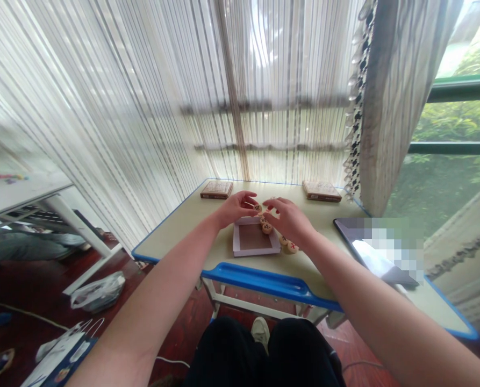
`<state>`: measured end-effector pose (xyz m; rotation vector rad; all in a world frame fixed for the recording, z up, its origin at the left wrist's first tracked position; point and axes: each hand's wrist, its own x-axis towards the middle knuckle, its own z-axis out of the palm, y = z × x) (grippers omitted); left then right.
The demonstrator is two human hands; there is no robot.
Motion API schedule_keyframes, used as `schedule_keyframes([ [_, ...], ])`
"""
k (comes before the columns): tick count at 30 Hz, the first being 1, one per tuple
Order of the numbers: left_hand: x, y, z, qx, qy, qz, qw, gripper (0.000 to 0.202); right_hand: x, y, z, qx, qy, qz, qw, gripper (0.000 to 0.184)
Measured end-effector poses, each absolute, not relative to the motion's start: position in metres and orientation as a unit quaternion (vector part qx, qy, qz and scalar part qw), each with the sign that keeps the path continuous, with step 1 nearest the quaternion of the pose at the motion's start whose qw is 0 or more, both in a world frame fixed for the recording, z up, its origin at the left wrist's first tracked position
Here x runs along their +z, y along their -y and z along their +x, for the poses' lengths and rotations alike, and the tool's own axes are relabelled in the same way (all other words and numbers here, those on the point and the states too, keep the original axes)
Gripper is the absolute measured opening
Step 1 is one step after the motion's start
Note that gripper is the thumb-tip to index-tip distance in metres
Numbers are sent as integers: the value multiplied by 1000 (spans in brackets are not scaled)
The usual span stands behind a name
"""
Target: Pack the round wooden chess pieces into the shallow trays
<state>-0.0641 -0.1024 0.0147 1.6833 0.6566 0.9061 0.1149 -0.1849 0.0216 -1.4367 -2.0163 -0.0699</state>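
Note:
Both my hands are over the middle of the table around a small cluster of round wooden Chinese chess pieces [267, 228]. My left hand [237, 208] is cupped with fingers apart, its fingertips beside a piece with a dark character [258, 208]. From the other side my right hand [287, 215] curves over the pieces, thumb and fingers apart; its palm side is partly hidden. Below my hands lies a shallow white box tray [236, 248] with a brown bottom, and some pieces overlap its right rear corner. Red-marked pieces [292, 246] rest on the table beneath my right wrist.
Two flat brown boxes [217, 189] [322, 191] lie at the table's back corners. On the right is a dark tablet-like device [374, 252], partly blurred. A blue pen trough [259, 277] runs along the front edge. Bags [98, 290] sit on the floor at left.

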Motion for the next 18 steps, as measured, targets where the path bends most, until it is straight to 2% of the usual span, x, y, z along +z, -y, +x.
schedule_keyframes([
  [9,16,103,-66,353,-226,683,598,51,21,185,110,-26,785,-512,348,27],
  [18,17,105,-67,354,-245,695,576,44,18,181,110,-14,779,-507,370,23],
])
